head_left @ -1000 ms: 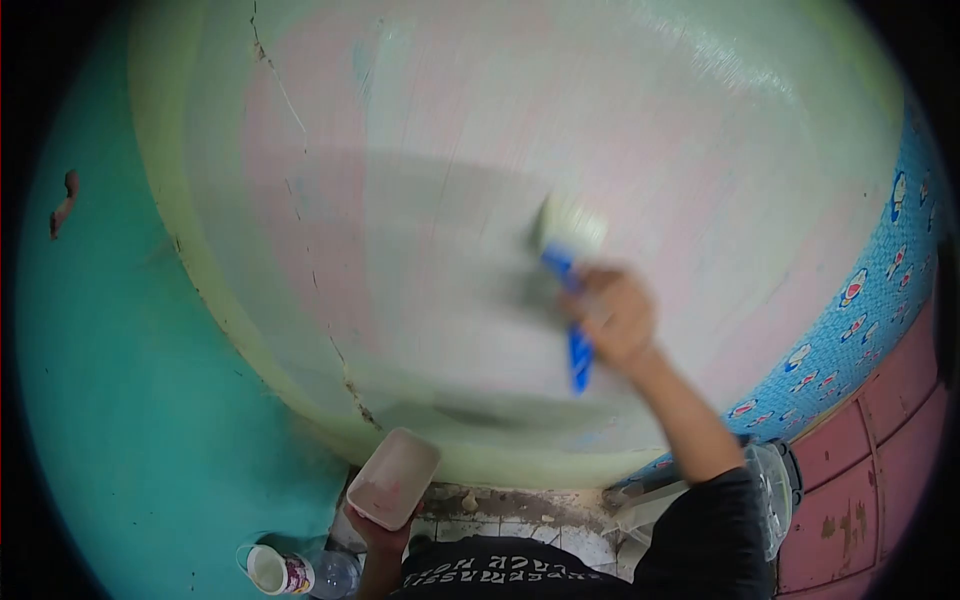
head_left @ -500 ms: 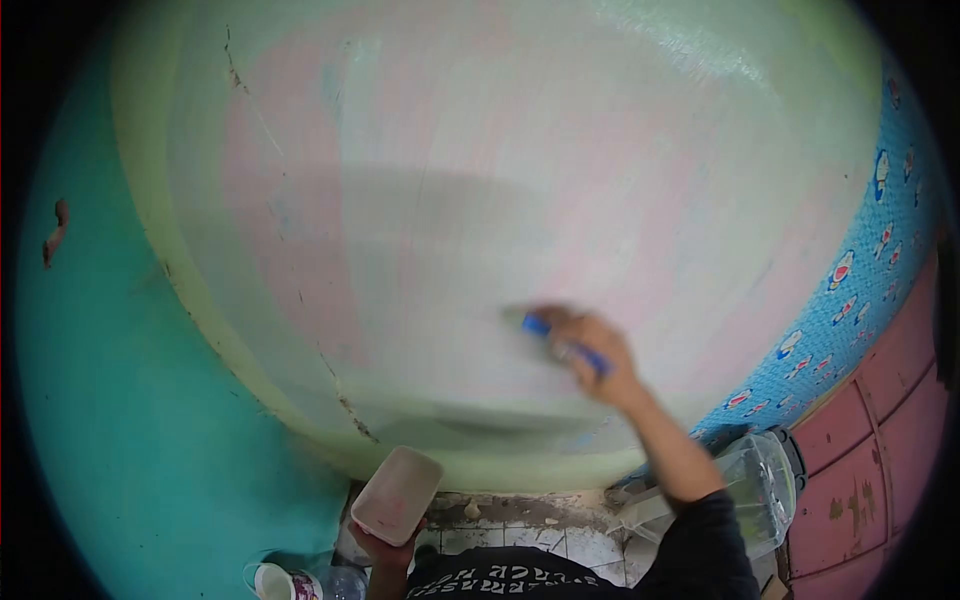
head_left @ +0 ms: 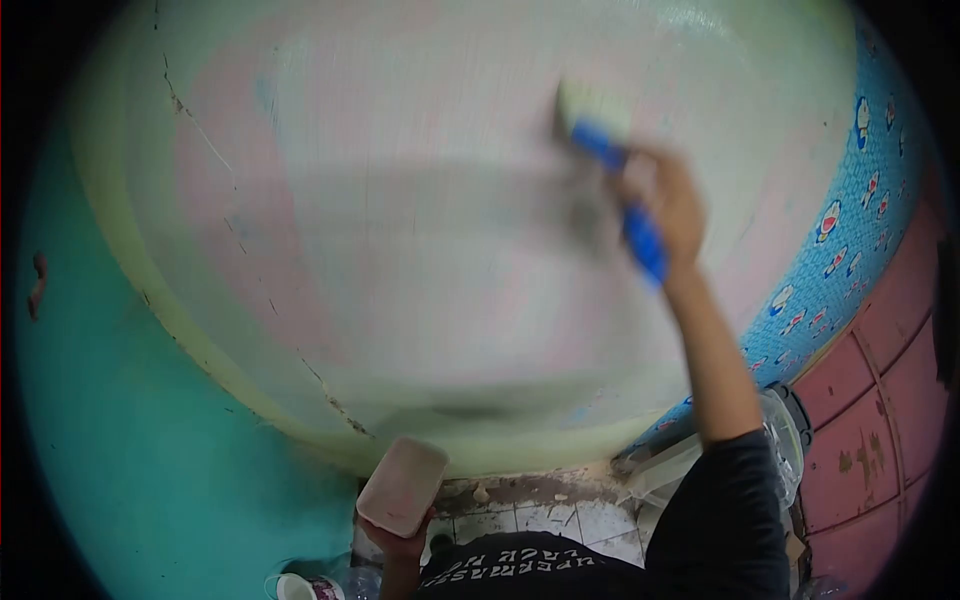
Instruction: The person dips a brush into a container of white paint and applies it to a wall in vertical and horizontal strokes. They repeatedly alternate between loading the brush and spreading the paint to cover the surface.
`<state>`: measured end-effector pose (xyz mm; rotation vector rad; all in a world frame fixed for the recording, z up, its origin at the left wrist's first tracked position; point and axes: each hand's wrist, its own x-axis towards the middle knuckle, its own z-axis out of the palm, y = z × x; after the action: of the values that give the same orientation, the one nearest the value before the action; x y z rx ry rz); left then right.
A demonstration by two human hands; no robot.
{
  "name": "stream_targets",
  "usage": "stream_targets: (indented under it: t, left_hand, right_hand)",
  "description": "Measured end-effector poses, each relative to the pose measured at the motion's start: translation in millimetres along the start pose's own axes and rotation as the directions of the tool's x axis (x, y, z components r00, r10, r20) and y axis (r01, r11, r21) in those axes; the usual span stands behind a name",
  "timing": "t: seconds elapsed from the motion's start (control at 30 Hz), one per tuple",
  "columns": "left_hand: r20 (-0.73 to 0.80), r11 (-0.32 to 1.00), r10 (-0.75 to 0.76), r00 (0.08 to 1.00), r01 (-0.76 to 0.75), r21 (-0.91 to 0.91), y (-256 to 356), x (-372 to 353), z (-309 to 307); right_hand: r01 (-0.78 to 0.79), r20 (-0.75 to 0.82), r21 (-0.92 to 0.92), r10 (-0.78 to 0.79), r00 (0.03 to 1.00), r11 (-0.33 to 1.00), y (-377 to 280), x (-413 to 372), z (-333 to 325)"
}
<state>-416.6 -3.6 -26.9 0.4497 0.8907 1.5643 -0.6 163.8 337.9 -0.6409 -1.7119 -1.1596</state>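
Observation:
A paintbrush (head_left: 597, 142) with a blue handle and pale bristles is gripped in my right hand (head_left: 668, 205), arm stretched upward. Its bristles are at the wall (head_left: 430, 270), slightly blurred by motion. The wall shows patchy pale green, white and pink, with a thin crack down its left part. Low in the view, my left hand (head_left: 398, 541) holds a shallow rectangular tub (head_left: 404, 487) from below, tilted. Pinkish-white smears mark the inside of the tub.
A teal wall (head_left: 180, 440) stands at left. On the right are blue patterned wallpaper (head_left: 835, 255), a pink panelled door (head_left: 850, 450) and a clear plastic box (head_left: 785, 450). A white bucket (head_left: 300, 587) sits bottom left. White floor tiles (head_left: 545, 520) lie below the wall.
My right hand has moved the paintbrush up the wall and somewhat to the right. My left hand still holds the tub at nearly the same place. The view has shifted slightly.

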Motion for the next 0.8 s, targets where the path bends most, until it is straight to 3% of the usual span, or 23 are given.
stream_targets:
  t: [0.03,0.1,0.13,0.2,0.23,0.27,0.33,0.43,0.5,0.6,0.67,0.7,0.73,0.77,0.8]
  left_hand:
    - [0.004,1.000,0.016,1.000,-0.016,0.020,-1.2,-1.2,-4.1]
    - [0.069,0.888,-0.215,0.974,0.225,-0.402,-3.9,11.1,-27.7]
    - [0.064,0.897,-0.206,0.976,0.214,-0.387,-3.3,11.6,-30.7]
    - [0.058,0.912,-0.189,0.980,0.197,-0.360,-3.7,13.1,-32.1]
    - [0.027,0.960,-0.087,0.996,0.091,-0.265,-18.2,20.0,-50.1]
    - [0.010,0.986,0.020,1.000,-0.018,-0.166,-43.8,31.9,-81.0]
    - [0.003,0.988,0.048,0.999,-0.047,-0.145,-39.1,33.9,-66.7]
    - [0.052,0.905,-0.209,0.977,0.213,-0.367,0.5,8.3,-9.9]
    - [0.023,0.917,-0.220,0.975,0.215,-0.336,-6.8,13.8,-15.9]
    - [0.047,0.911,-0.239,0.970,0.240,-0.336,-9.1,17.7,-16.8]
    - [0.071,0.891,-0.260,0.963,0.268,-0.367,-6.5,18.7,-9.7]
    - [0.074,0.878,-0.276,0.958,0.283,-0.385,-3.2,17.5,-5.3]
    - [0.073,0.866,-0.292,0.954,0.296,-0.403,-1.6,16.9,-1.9]
    - [0.059,0.866,-0.288,0.956,0.287,-0.411,-2.2,17.0,0.8]
    - [0.042,0.866,-0.285,0.958,0.276,-0.416,-3.2,16.5,3.0]
  right_hand:
    - [-0.043,0.080,0.035,0.040,0.996,0.998,-35.5,-50.8,9.0]
    - [-0.098,0.221,0.119,0.070,0.973,0.988,-108.6,-149.5,23.4]
    - [-0.069,0.303,0.221,-0.001,0.953,0.973,-140.3,-188.0,21.5]
    - [-0.267,0.533,0.326,0.057,0.844,0.907,-200.6,-256.5,17.1]
    - [-0.369,0.647,0.342,0.068,0.759,0.864,-216.8,-278.2,14.7]
    - [-0.425,0.688,0.341,0.085,0.720,0.839,-222.3,-286.7,11.7]
    - [-0.525,0.758,0.326,0.114,0.642,0.786,-219.5,-286.4,11.2]
    - [-0.470,0.606,0.407,0.154,0.781,0.783,-155.2,-213.3,7.5]
    - [-0.450,0.524,0.490,0.161,0.837,0.747,-91.4,-143.7,-1.7]
    - [-0.411,0.393,0.429,0.244,0.887,0.804,0.5,-33.3,-35.5]
    - [-0.317,0.128,0.248,0.293,0.947,0.916,47.2,40.6,-50.1]
    - [-0.213,-0.054,0.173,0.225,0.973,0.962,73.8,69.3,-52.4]
    - [-0.180,-0.145,0.150,0.202,0.969,0.972,85.3,99.2,-60.1]
    - [-0.266,-0.204,0.046,0.270,0.941,0.963,103.9,114.0,-65.2]
    - [-0.186,-0.299,0.066,0.197,0.934,0.980,108.3,127.2,-65.1]
